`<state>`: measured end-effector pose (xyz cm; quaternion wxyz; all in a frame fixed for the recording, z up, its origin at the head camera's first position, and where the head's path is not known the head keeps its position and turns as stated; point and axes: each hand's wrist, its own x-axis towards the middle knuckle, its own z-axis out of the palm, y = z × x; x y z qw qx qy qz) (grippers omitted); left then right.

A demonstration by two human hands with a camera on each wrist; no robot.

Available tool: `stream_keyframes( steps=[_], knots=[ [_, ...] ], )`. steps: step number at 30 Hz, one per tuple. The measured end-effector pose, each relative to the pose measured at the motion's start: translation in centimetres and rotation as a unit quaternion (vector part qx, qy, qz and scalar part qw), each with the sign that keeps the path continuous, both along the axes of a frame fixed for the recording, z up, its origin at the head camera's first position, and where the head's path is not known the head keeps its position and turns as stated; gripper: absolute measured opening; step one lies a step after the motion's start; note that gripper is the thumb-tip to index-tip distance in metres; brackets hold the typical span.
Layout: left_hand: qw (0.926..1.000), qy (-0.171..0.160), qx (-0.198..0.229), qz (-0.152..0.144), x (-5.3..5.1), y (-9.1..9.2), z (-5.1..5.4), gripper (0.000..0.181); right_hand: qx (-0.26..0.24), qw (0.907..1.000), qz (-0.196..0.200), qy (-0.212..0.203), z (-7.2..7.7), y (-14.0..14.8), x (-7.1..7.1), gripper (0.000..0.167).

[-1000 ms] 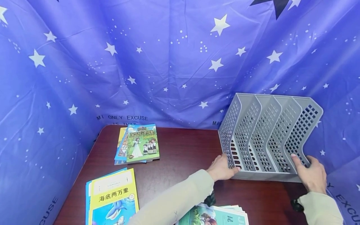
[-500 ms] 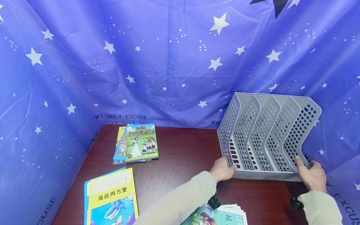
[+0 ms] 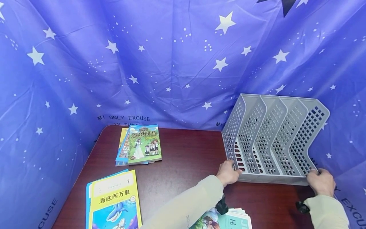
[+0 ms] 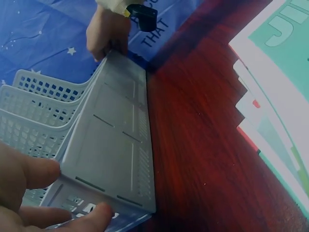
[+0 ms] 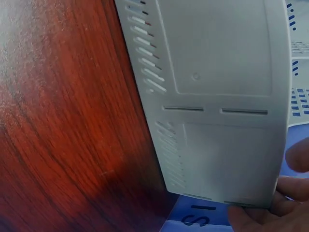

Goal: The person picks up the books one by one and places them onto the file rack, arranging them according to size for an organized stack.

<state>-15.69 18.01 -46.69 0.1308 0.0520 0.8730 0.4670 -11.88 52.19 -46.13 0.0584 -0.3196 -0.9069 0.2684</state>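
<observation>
A grey plastic magazine file rack (image 3: pixel 274 178) with perforated dividers stands at the table's right back, its low front toward me. My left hand (image 3: pixel 228 173) grips its left front corner. In the left wrist view, that hand's thumb and fingers (image 4: pixel 94 220) lie around the corner, thumb at the upper edge and fingers along the side wall. At the right front corner, my right hand (image 3: pixel 321 182) holds the rack, and the right wrist view shows its fingers (image 5: pixel 246 217) bent against the outer edge. No books stand in the rack's slots.
A small stack of books (image 3: pixel 144 144) lies at the back left of the dark red table (image 3: pixel 188 149). Nearer me on the left are yellow and blue books (image 3: pixel 114 197). A green-covered stack (image 3: pixel 234 221) sits at the front, partly under my left forearm. Starry blue curtain (image 3: pixel 171 63) hangs behind.
My right hand has shifted slightly outward and down at the rack's corner, its thumb moving from the inner side to the outer edge. Left hand and rack stay nearly in place.
</observation>
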Motion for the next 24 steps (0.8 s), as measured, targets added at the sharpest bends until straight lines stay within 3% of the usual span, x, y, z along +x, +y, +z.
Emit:
stream_keyframes(
  steps=[6, 16, 24],
  knots=[
    [0.9995, 0.000, 0.028, 0.016, 0.2, 0.3, -0.2, 0.044, 0.017, 0.9998, -0.003, 0.013, -0.5, 0.3, 0.1, 0.050],
    [0.9981, 0.007, 0.049, 0.035, 0.2, 0.7, -0.5, 0.047, -0.004, 0.9986, -0.039, 0.037, -0.9, 0.2, 0.3, 0.053],
    [0.9981, 0.003, 0.046, 0.040, 0.2, 0.6, -0.2, 0.046, 0.001, 0.9973, -0.051, 0.053, -1.4, 0.0, 0.3, 0.053]
  ],
)
